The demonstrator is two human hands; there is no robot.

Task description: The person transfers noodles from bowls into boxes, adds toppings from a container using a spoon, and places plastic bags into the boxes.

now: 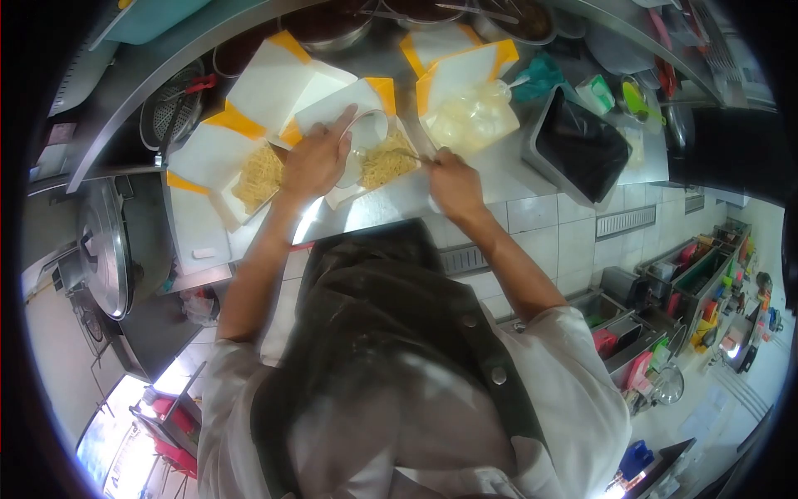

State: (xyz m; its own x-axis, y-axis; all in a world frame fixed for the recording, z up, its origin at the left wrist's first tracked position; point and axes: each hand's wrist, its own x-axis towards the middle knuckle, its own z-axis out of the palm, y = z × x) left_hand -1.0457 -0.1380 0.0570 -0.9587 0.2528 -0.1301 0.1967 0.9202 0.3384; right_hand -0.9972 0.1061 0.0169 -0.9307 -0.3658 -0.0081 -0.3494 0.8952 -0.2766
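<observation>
My left hand (pixel 320 158) is closed on a clear round plastic container (pixel 368 130), tilted over the middle takeaway box. Noodles (pixel 386 165) lie in that box, and a thin utensil (pixel 411 155) reaches into them from my right hand (pixel 455 185), whose fingers are wrapped round its handle. Just left of my left wrist, another white and yellow box (pixel 218 154) holds more noodles (pixel 258 178). Beyond my right hand stands an open box (pixel 467 75) with knotted clear plastic bags (pixel 472 115) inside.
A bin lined with black plastic (pixel 580 148) stands at the counter's right. Pots of dark sauce (pixel 328 29) line the back. A strainer (pixel 170 108) with red-handled tongs sits at left. A teal cloth or bag (pixel 539 76) and a green-handled tool (pixel 635 98) lie back right.
</observation>
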